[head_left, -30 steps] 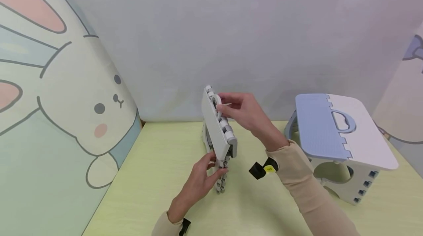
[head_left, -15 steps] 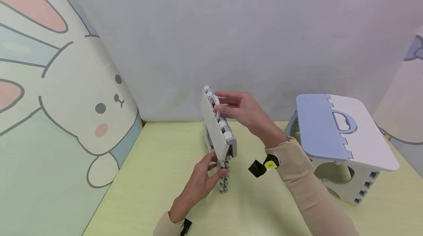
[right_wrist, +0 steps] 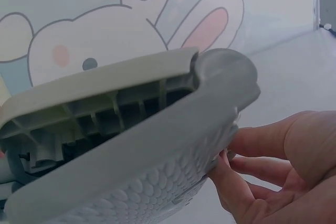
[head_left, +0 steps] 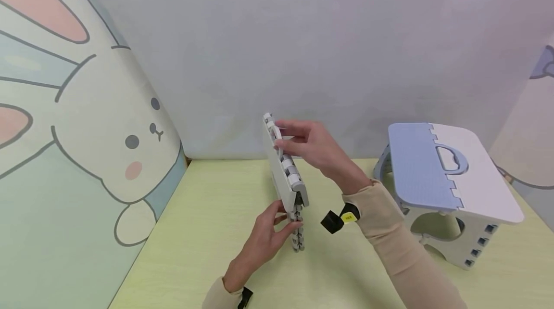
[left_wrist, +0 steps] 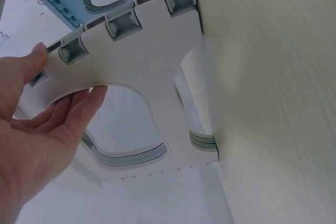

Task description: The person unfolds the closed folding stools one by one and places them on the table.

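A grey-white folding stool [head_left: 280, 167] stands on edge, folded nearly flat, in the middle of the head view. My right hand [head_left: 318, 148] pinches the carry handle [head_left: 277, 135] on its upper edge. Lower down, at the near end, my left hand [head_left: 264, 234] grips the stool's leg panel. The left wrist view shows that thumb on the hinged edge of the leg panel [left_wrist: 152, 56] and the fingers through its cutout. In the right wrist view, the seat halves [right_wrist: 121, 135] lean together with a ribbed gap between them; the handle is mostly hidden behind the fingers.
To the right stands an unfolded blue and white folding stool [head_left: 415, 164]. Both stools are on a pale yellow-green table [head_left: 207, 188]. A grey wall covering [head_left: 277, 58] rises behind, and a rabbit-printed panel [head_left: 108, 155] borders the left side.
The stool's upper edge has shifted slightly left with my right hand, while its lower end has moved slightly right. The seat halves look closer together. My left hand keeps its grip.
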The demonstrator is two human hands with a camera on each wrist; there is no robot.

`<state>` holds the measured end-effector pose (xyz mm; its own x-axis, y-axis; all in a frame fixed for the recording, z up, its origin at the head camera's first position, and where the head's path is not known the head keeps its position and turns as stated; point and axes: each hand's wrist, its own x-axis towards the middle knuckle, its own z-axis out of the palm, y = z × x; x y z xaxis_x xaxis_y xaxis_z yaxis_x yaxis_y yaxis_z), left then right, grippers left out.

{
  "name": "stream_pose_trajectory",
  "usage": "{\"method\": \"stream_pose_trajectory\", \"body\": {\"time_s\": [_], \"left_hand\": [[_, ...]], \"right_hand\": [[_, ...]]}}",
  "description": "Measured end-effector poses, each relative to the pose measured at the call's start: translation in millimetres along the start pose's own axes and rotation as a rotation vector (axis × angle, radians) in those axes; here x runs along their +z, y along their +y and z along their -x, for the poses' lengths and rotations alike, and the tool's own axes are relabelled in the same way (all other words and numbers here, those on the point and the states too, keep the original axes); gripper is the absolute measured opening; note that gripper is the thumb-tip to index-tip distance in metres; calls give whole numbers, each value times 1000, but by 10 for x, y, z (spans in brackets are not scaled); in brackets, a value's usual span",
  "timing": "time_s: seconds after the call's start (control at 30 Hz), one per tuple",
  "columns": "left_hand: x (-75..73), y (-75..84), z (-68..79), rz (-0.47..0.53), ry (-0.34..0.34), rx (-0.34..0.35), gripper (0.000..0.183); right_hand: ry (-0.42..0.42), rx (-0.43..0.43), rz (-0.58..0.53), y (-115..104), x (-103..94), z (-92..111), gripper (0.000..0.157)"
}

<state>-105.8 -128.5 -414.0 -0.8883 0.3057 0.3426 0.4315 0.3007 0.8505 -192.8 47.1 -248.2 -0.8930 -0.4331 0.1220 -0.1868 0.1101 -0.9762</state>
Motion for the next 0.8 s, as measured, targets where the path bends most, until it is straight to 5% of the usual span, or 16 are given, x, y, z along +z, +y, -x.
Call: {"method": "stream_pose_trajectory", "body": {"time_s": [0.8], "left_hand": [[-65,-19,3,55,-64,-100,50]], "right_hand": [[-9,-98,55,-2,102,38,51]]}}
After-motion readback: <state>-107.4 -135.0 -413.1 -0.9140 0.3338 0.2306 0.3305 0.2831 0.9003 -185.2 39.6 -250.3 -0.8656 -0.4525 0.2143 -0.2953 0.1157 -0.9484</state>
